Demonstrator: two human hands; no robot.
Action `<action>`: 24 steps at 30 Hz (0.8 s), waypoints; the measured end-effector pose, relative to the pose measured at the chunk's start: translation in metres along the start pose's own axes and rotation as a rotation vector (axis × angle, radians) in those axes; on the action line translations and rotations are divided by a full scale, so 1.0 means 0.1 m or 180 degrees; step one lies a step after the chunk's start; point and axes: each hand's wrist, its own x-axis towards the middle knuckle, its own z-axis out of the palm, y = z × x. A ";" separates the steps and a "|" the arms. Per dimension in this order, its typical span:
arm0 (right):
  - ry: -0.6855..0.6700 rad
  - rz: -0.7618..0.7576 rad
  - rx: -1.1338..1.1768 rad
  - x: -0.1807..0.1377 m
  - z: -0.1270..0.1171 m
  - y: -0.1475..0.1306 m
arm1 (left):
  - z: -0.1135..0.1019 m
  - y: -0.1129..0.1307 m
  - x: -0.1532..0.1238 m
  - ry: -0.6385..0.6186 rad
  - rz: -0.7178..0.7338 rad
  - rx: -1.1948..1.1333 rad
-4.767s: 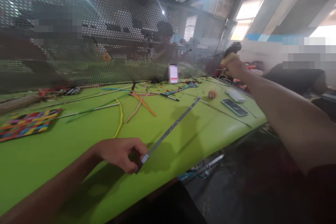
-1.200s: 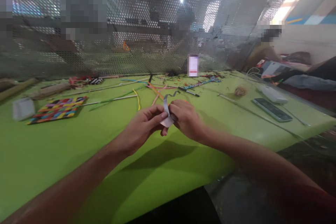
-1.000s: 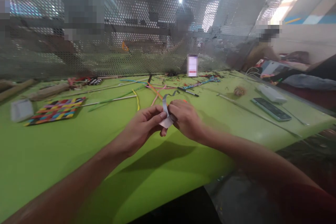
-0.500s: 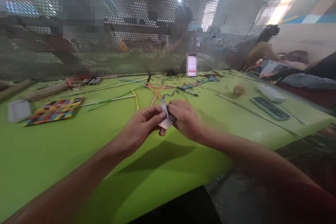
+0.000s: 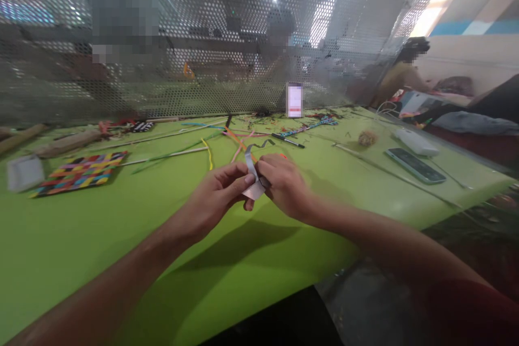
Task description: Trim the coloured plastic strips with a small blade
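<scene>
My left hand [image 5: 225,189] pinches a small pale silvery piece of paper or foil [image 5: 254,191] between thumb and fingers. From it a narrow grey strip [image 5: 249,157] curls up and away in a wave over the table. My right hand [image 5: 281,181] is closed against the same piece, knuckles up. A dark edge shows at its fingers and a bit of orange [image 5: 283,156] behind them; what it grips is mostly hidden. Both hands are held just above the green table [image 5: 101,238].
A colourful woven mat [image 5: 83,173] and a white block [image 5: 25,173] lie left. Coloured strips, a black pen [image 5: 288,141] and a patterned strip [image 5: 308,127] lie beyond my hands. A phone [image 5: 416,165] lies right; another lit phone [image 5: 295,100] stands against the perforated screen [image 5: 227,81]. People sit beyond.
The view has shifted very slightly. My hands and the silvery piece keep nearly the same pose, and the grey strip leans a little further left.
</scene>
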 end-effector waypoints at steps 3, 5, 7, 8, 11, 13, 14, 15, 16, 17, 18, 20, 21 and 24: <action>0.0037 -0.0008 -0.0008 0.00 -0.01 -0.02 | 0.02 0.01 0.00 0.0000 0.0004 -0.0026; 0.0038 0.0006 -0.0031 0.00 -0.03 -0.02 | 0.02 0.01 0.00 -0.0014 0.0009 -0.0039; 0.0025 0.0021 -0.0065 0.01 -0.03 -0.03 | 0.02 0.01 0.00 -0.0045 0.0025 -0.0057; 0.0014 0.0030 -0.0090 0.01 -0.03 -0.03 | 0.02 0.00 0.00 -0.0058 0.0036 -0.0064; 0.0000 0.0050 -0.0188 0.01 -0.03 -0.03 | 0.02 -0.01 0.00 -0.0074 0.0059 -0.0082; 0.0025 0.0035 -0.0211 0.01 -0.02 -0.02 | 0.01 -0.01 0.00 -0.0082 0.0058 -0.0092; 0.0048 0.0012 -0.0199 0.00 -0.02 -0.02 | 0.01 -0.02 0.00 -0.0088 0.0051 -0.0099; 0.0073 -0.0008 -0.0181 0.00 -0.02 -0.02 | 0.01 -0.02 0.01 -0.0097 0.0049 -0.0104; 0.0086 -0.0023 -0.0159 0.00 -0.02 -0.02 | 0.01 -0.02 0.01 -0.0102 0.0049 -0.0103; 0.0088 -0.0024 -0.0142 0.00 -0.02 -0.02 | 0.01 -0.02 0.01 -0.0101 0.0049 -0.0100; 0.0071 -0.0010 -0.0132 0.00 -0.02 -0.02 | 0.02 -0.02 0.00 -0.0103 0.0055 -0.0095; 0.0011 0.0060 -0.0129 0.00 -0.03 -0.02 | 0.02 -0.01 0.00 -0.0111 0.0067 -0.0086; -0.0016 0.0099 -0.0131 0.00 -0.03 -0.03 | 0.03 -0.01 -0.01 -0.0121 0.0076 -0.0092; -0.0082 0.0172 -0.0105 0.00 -0.04 -0.03 | 0.05 0.00 -0.02 -0.0165 0.0098 -0.0136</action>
